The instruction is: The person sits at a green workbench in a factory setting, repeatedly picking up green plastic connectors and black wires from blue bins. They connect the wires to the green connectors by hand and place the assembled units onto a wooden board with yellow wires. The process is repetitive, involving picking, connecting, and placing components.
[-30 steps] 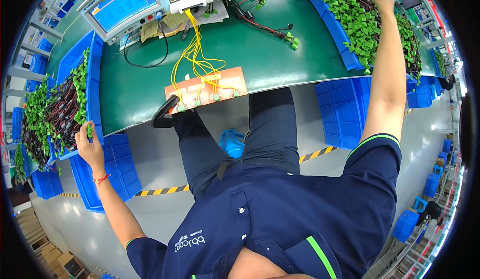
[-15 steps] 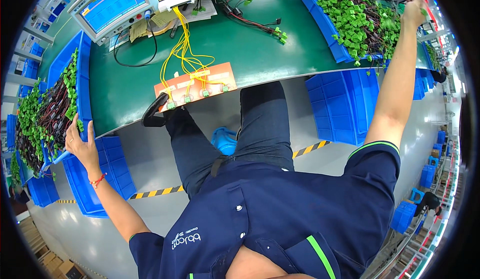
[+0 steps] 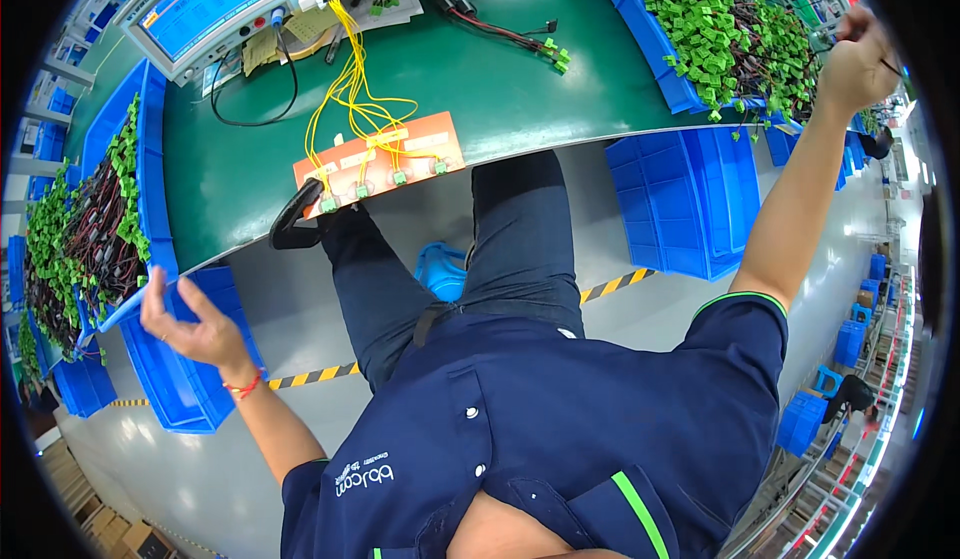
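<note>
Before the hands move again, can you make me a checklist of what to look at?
1. Right hand shut on a thin dark wire over the blue plastic bin of green-plug wires: ok.
2. Left hand open and empty beside the left blue bin: ok.
3. Orange flat test board lying on the green table: ok.
4. Yellow wires reaching the board: ok.
5. Whether the held wire ends in a plug: cannot tell.

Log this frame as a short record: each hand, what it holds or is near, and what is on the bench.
left hand: open, empty, beside the left blue bin of green-connector wire harnesses
right hand: closed, raised by the right blue bin; seems to pinch a thin dark wire
bench: green mat, orange fixture board with yellow wires
rear: test instrument with blue screen
</note>
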A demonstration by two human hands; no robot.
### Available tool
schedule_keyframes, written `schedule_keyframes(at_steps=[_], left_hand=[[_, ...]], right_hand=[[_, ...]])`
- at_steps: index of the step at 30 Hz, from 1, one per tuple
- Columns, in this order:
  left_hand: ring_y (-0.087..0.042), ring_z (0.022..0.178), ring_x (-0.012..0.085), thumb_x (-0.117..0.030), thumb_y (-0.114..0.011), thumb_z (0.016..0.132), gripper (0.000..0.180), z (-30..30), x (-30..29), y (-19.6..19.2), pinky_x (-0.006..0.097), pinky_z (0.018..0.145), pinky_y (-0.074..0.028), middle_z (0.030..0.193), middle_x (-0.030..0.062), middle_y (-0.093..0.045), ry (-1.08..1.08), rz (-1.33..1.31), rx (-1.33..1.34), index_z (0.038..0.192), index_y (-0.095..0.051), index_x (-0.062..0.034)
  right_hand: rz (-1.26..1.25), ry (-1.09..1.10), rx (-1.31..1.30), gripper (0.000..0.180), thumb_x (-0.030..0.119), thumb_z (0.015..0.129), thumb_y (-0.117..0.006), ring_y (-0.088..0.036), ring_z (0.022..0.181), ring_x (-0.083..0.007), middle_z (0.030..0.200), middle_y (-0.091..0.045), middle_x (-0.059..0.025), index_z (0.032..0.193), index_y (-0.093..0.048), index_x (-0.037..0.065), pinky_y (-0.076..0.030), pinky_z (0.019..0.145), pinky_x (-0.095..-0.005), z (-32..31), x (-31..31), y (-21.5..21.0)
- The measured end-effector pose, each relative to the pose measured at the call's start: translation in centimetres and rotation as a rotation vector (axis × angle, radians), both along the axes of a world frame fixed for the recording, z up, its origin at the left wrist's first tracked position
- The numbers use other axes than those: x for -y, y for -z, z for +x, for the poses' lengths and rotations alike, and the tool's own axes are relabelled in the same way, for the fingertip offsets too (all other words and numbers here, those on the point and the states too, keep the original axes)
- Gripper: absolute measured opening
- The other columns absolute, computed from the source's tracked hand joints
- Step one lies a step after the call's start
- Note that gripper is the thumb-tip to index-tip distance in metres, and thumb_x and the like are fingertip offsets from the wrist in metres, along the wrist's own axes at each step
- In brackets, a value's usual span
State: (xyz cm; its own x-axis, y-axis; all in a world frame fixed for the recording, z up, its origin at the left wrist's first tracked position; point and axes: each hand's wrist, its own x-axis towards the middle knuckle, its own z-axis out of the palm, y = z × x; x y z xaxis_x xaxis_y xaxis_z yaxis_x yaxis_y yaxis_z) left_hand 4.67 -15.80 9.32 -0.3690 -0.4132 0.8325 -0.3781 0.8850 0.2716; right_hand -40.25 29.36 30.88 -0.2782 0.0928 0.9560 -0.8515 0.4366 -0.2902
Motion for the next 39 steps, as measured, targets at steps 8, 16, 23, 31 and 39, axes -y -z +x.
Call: schedule_keyframes(at_steps=[8,16,23,31,39], left_hand=[[-0.066,0.082,0.0229,-0.004,-0.058,0.096,0.019,-7.3,-14.5,2.0,0.032,0.074,-0.052,0.089,0.0122,-0.068,0.957,0.839,0.238,0.109,-0.072,-0.0012],[-0.056,0.085,0.0069,-0.029,-0.040,0.110,0.044,-8.9,-17.5,5.0,0.024,0.076,-0.047,0.113,0.0060,-0.063,0.952,1.724,-0.022,0.135,-0.056,0.0035],[-0.049,0.074,0.0050,-0.026,-0.052,0.106,0.034,-8.8,-15.1,5.2,0.021,0.069,-0.040,0.081,-0.0003,-0.060,0.845,1.837,-0.230,0.115,-0.068,0.0028],[-0.036,0.064,0.0047,-0.028,-0.050,0.107,0.036,-8.3,-14.0,7.1,0.023,0.063,-0.035,0.066,-0.0063,-0.039,0.774,1.820,-0.166,0.114,-0.067,0.0034],[-0.029,0.062,0.0082,-0.025,-0.041,0.109,0.027,-8.9,-13.1,8.7,0.026,0.064,-0.032,0.062,-0.0062,-0.030,1.052,2.102,-0.458,0.099,-0.056,-0.0058]], right_hand=[[0.752,-0.432,0.113,0.037,-0.006,0.074,-0.064,-0.060,0.064,-0.0231,0.094,-0.067,-0.0092,0.110,-0.066,0.005,-0.050,0.053,-0.0327,17.3,11.7,15.5],[0.759,-0.752,0.341,0.039,0.006,0.073,-0.068,-0.064,0.071,-0.0203,0.087,-0.060,-0.0060,0.111,-0.064,0.005,-0.052,0.057,-0.0321,25.1,14.2,24.7],[0.754,-0.907,0.558,0.030,0.008,0.078,-0.074,-0.063,0.077,-0.0224,0.090,-0.059,-0.0050,0.107,-0.066,0.010,-0.054,0.063,-0.0342,28.3,15.1,27.8],[0.529,-1.236,1.334,0.013,0.012,0.096,-0.066,-0.050,0.061,-0.0039,0.079,-0.055,-0.0004,0.108,-0.069,0.007,-0.042,0.054,-0.0233,26.7,14.0,26.1],[-0.016,-1.598,2.008,0.025,0.021,0.102,-0.059,-0.049,0.053,-0.0028,0.079,-0.061,-0.0013,0.116,-0.065,0.001,-0.038,0.047,-0.0182,28.2,14.6,26.3]])
